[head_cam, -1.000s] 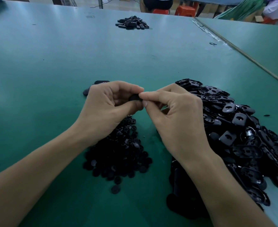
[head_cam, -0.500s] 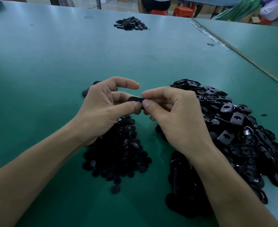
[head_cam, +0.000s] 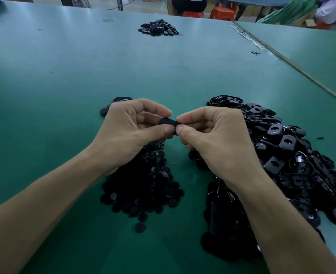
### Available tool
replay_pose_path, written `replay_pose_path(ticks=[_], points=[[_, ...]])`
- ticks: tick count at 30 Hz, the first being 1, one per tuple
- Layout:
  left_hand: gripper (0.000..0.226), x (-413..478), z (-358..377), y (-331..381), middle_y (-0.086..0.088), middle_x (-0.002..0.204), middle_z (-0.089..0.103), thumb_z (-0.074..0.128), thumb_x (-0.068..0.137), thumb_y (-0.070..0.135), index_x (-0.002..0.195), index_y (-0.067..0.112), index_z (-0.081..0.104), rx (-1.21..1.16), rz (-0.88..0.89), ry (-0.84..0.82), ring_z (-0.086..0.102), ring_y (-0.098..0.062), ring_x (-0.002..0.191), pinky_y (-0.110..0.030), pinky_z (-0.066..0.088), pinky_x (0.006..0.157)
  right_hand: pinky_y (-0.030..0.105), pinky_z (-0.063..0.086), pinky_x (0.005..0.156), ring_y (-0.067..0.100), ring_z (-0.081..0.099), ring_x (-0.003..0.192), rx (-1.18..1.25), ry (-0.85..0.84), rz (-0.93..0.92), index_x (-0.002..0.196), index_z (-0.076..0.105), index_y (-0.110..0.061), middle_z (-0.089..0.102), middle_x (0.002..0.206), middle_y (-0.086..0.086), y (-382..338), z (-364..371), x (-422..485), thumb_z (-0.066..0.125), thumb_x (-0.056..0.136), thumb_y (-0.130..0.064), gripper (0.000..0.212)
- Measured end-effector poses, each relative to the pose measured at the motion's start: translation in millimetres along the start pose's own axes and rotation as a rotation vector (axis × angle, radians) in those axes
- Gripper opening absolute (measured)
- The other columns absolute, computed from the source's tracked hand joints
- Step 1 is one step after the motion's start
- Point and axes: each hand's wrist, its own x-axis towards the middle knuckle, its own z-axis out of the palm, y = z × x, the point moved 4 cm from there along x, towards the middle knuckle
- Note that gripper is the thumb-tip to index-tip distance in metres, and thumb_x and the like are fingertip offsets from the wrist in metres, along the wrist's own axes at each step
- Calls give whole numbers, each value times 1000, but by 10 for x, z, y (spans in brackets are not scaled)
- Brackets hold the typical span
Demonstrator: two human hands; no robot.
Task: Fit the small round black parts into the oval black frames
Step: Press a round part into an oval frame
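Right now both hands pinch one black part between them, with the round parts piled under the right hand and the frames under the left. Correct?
Not quite: the piles are swapped. The head view shows the round parts heaped under the left hand and the frames under and beside the right hand. The rest holds: both hands pinch one black part between them.

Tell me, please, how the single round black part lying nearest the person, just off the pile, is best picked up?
Judging by its pose, take the lone round part by its rim, thumb and finger on opposite edges, coming from straight above. It lies flat on the green table, apart from the pile of round parts, so bare table surrounds its rim.
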Motion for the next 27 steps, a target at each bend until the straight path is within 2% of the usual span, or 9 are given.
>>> replay_pose_path(ticks=[5, 11, 14, 17, 20, 22, 24, 27], points=[[25, 5, 18, 0, -4, 76, 77, 79, 63, 12, 87, 12, 72, 46, 24, -6, 73, -10, 68, -19, 57, 68, 20, 51, 62, 2, 68, 62, -66, 24, -15, 76, 74, -24, 72, 66, -11, -25, -4, -18, 77, 79, -12, 12], [21, 21, -36, 23, -5, 74, 76, 83, 62, 13, 81, 16, 75, 67, 63, 41, 72, -13, 67, -24, 60, 69, 32, 61, 68, 7, 71, 66, -70, 11, -28, 77, 74, -25, 73, 68, -8, -79, -9, -34, 76, 82, -11, 15], [24, 34, -66, 23, 1, 70, 75, 83, 69, -3, 80, 16, 74, 126, 101, 51, 70, -8, 63, -18, 56, 64, 31, 62, 69, 5, 72, 66, -97, 3, -49, 80, 75, -26, 74, 69, -8, -101, 13, -37, 76, 84, -8, 19], [27, 34, -82, 36, 1, 70, 76, 83, 73, -5, 82, 19, 74, 177, 147, 94, 70, -6, 60, -16, 54, 60, 28, 60, 74, 3, 72, 72, -155, 26, -67, 91, 77, -24, 75, 76, -10, -105, 15, -40, 72, 88, -8, 17], [24, 67, -205, 31, 5, 71, 76, 81, 78, 0, 85, 22, 74, 173, 159, 265, 70, -7, 61, -19, 56, 59, 12, 51, 79, 0, 67, 79, -362, 109, -135, 103, 77, -22, 74, 86, -13, -150, -37, -65, 71, 90, -16, 15], [23, 97, -343, 28, 8, 74, 76, 78, 82, 3, 88, 25, 74, 168, 172, 387, 70, -7, 63, -20, 57, 62, 10, 40, 83, 7, 63, 91, -588, 196, -178, 106, 77, -22, 72, 96, -7, -188, -111, -83, 68, 92, -20, 17], [23, 113, -451, 14, 10, 78, 76, 75, 86, 6, 91, 28, 73, 192, 193, 468, 72, -9, 67, -19, 57, 67, 19, 34, 90, 21, 54, 107, -792, 250, -160, 109, 76, -24, 70, 108, 0, -197, -202, -80, 65, 94, -22, 19], [21, 131, -555, -54, 12, 81, 74, 74, 87, 12, 93, 32, 74, 257, 187, 531, 74, -13, 69, -19, 58, 69, 36, 34, 97, 30, 41, 118, -992, 205, 36, 120, 70, -29, 60, 122, 6, -119, -301, -80, 60, 96, -32, 26]])
